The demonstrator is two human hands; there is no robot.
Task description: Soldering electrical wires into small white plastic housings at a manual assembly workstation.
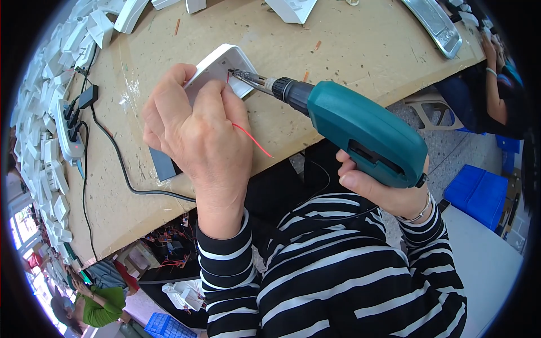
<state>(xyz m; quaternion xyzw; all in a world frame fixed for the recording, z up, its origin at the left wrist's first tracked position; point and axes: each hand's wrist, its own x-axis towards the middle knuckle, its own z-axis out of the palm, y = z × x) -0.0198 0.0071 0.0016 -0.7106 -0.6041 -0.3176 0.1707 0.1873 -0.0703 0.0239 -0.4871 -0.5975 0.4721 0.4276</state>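
Note:
My left hand (205,127) grips a white plastic housing (228,56) above the tabletop, fingers closed round its near side. A thin red wire (253,139) trails out from under that hand, and a bit of red also shows inside the housing. In my right hand (375,188) is a green cordless screwdriver (366,127), held by its handle. Its bit (248,77) reaches into the open housing, the tip at a small dark spot on the inner face. Whether a screw sits there is too small to tell. Part of the housing is hidden behind my left fingers.
White housings (51,163) lie heaped along the left edge. A power strip (69,129) with black cables stands beside them. At the far right is a metal tray (437,28). Wired parts (172,245) fill a box below the table. Other people sit at left and right.

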